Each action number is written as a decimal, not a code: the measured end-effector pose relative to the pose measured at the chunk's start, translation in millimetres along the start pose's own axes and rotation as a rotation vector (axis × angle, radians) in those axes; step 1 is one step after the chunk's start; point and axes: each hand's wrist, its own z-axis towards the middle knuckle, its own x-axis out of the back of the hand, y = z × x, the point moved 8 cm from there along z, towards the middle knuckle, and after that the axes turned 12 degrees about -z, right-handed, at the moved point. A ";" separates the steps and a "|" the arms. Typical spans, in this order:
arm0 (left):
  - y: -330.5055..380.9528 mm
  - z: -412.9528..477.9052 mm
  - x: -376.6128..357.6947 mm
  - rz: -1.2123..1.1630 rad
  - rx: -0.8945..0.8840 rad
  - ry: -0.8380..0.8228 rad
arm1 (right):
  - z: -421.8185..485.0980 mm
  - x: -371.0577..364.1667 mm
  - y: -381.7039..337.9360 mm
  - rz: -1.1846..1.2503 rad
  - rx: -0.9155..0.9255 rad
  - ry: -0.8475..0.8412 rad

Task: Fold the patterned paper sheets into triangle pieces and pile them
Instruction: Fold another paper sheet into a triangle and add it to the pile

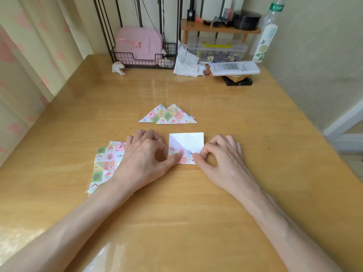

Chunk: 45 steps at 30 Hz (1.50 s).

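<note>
At frame centre lies a paper sheet [186, 143], white side up, with a patterned flap along its bottom. The right hand [218, 160] pinches its lower right corner. The curled left hand [145, 156] seemingly pinches the left edge.

paper sheet mid-fold [186, 142]: plain white back, turned-up flap shows a pastel check of pink, green, yellow and pale blue squares with small cartoon motifs. folded paper triangles [168, 115]: same check. flat stack of paper sheets [106, 163]: same, red-roofed houses and green trees in the squares. glossy wooden table [176, 213]: honey yellow, faint grain. fabric curtain [29, 46]: cream, pink hearts. rounded plastic case [137, 42]: pink, in black wire basket [127, 59].
</note>
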 end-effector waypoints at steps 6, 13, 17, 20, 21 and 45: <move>4.0 -1.0 1.9 0.082 0.006 0.033 | -0.4 -0.2 -0.7 -0.018 -0.009 0.005; 3.0 -1.2 2.3 0.131 0.052 0.035 | -0.3 -0.6 -1.2 -0.030 -0.024 0.014; 3.5 -1.2 2.3 0.137 0.056 0.038 | 0.0 -1.2 -0.9 -0.025 -0.035 -0.003; 1.7 -1.1 2.0 0.138 0.056 0.034 | 0.2 -1.2 -0.4 -0.020 -0.041 -0.017; 0.2 -1.0 1.8 0.130 0.059 0.032 | 0.3 -1.1 -0.3 -0.019 -0.044 -0.021; -10.7 0.1 -2.5 0.006 0.066 0.042 | -2.3 -0.2 0.4 0.032 -0.021 -0.025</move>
